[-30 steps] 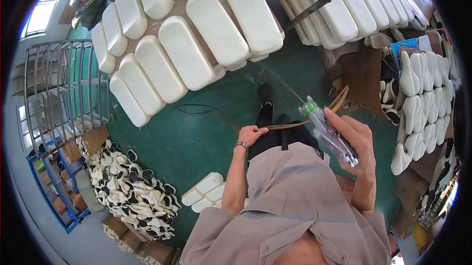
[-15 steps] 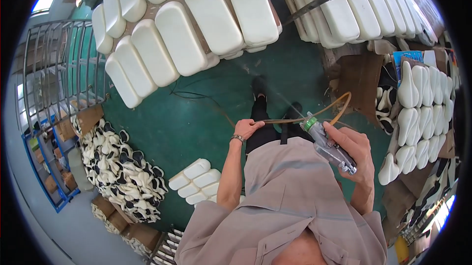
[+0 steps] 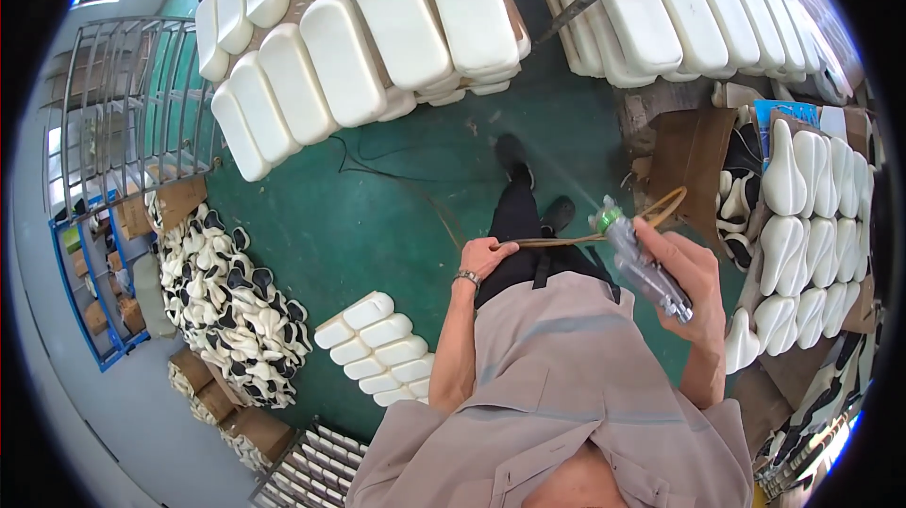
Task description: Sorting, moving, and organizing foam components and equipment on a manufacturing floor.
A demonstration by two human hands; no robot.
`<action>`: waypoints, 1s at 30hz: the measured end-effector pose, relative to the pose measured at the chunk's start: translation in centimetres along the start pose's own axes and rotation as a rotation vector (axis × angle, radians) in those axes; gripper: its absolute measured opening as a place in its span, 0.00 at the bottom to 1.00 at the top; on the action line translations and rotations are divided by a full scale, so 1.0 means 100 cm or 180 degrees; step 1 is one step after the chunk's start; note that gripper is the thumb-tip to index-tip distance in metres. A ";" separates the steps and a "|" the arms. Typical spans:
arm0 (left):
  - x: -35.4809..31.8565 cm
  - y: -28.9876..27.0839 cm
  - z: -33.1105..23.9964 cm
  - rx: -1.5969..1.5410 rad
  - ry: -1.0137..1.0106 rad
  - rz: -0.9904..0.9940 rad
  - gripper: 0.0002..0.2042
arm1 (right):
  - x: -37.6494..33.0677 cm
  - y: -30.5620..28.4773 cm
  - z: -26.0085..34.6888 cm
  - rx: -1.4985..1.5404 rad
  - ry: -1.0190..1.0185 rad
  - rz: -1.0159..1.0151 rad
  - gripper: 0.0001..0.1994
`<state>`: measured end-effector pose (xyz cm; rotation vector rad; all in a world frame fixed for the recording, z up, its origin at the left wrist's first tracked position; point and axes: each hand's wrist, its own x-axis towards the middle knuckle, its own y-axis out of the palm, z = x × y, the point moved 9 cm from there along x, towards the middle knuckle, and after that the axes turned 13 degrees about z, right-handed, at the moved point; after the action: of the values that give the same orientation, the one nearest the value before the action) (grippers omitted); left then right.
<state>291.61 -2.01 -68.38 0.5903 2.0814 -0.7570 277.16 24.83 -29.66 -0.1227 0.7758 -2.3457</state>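
My right hand (image 3: 691, 286) is wrapped round a grey spray gun (image 3: 644, 267) with a green ring near its nozzle. A thin pale streak of spray runs from the nozzle toward the upper left, over the floor. From the gun a yellowish-brown hose (image 3: 559, 243) loops round and crosses in front of my legs. My left hand (image 3: 484, 258), with a band on the wrist, is closed on that hose. Beyond both hands, long cream foam pads (image 3: 342, 60) with rounded ends stand in rows on a brown surface.
More cream pads (image 3: 642, 13) lean beside a dark metal bar (image 3: 578, 10) at the far right. Saddle-shaped cushions (image 3: 810, 173) fill a rack to the right. Left are a heap of black-and-white pieces (image 3: 231, 319) and a metal-barred frame (image 3: 137, 102). Small white pads (image 3: 377, 343) lie on the green floor.
The view has shifted slightly, and my feet stand differently. Both hands keep hold of the gun and the hose; the gun sits a little farther right in view. The spray streak shows in both.
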 end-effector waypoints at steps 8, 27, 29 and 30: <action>0.037 -0.002 -0.035 0.0125 0.0248 0.0135 0.33 | 0.011 -0.042 -0.018 0.0006 0.0048 -0.0590 0.32; 0.085 -0.044 -0.078 0.0430 0.0311 0.0384 0.36 | 0.047 -0.068 -0.044 -0.0023 0.0550 -0.0892 0.35; 0.081 -0.038 -0.076 0.0420 0.0342 0.0372 0.36 | 0.043 -0.063 -0.036 -0.0005 0.0408 -0.0662 0.35; 0.080 -0.034 -0.072 0.0385 0.0303 0.0392 0.36 | 0.041 -0.058 -0.030 0.0002 0.0258 -0.0439 0.36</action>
<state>281.13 1.64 -70.44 0.8281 2.0742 -0.8010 269.89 27.33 -29.27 -0.0837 0.8294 -2.4942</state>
